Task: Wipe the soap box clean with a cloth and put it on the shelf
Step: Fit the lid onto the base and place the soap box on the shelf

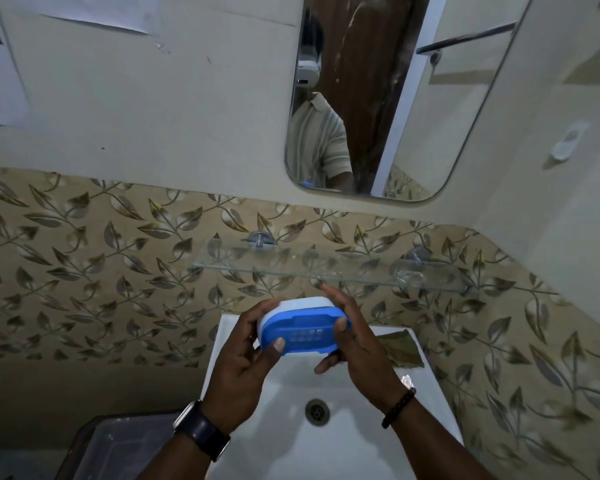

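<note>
blue soap box (303,332), one, gripped by two hands, left (243,355), right (355,344).

Soap box (303,332): blue and white, held over sink (361,445), just below glass shelf (326,268).
Left grip (243,355): fingers curled round box's left end.
Right grip (357,344): holds right end.
Cloth (399,348): brown, on sink rim.

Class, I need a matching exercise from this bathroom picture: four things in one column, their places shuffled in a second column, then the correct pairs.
1 blue-and-white plastic soap box
2 clear glass shelf
3 crumpled brown cloth
4 black bead bracelet

A on white basin's back right corner
B on right wrist
C gripped by left hand and right hand
D fixed to leaf-patterned wall

Pairs: 1-C, 2-D, 3-A, 4-B
</note>
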Demonstrator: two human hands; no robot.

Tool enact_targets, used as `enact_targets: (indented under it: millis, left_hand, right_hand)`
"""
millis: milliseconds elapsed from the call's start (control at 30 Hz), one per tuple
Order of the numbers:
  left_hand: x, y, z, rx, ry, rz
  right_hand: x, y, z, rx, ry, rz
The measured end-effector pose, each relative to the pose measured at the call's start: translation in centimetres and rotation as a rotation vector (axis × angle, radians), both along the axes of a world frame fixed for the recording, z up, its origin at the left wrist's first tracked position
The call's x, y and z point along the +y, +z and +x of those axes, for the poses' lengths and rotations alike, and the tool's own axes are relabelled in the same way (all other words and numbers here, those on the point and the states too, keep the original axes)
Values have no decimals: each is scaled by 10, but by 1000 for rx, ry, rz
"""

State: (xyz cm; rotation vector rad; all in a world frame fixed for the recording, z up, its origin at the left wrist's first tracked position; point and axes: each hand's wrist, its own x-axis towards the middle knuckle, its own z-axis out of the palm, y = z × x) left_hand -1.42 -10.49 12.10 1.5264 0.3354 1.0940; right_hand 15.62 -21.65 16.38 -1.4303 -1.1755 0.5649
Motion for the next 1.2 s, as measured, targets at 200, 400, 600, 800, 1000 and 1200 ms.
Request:
enact_targets:
  millis: [200,400,600,800,1000,1200]
  left_hand:
    - [-16,12,10,-20,-27,-38]
    - [-19,18,15,-11,44,3]
    - [2,39,6,125,18,290]
    - [9,64,9,80,45,495]
    - [10,73,9,87,21,619]
    - [20,76,9,128,-62,622]
  right_hand:
    - [-1,3,-16,152,-77,100]
    - [-2,5,-21,-16,-117,153]
    - [-15,31,10,-551,-41,78]
    - [-22,57,27,-707,-10,168]
    - [-30,66,37,-922,-58,257]
    - [-35,72,39,-923,-55,267]
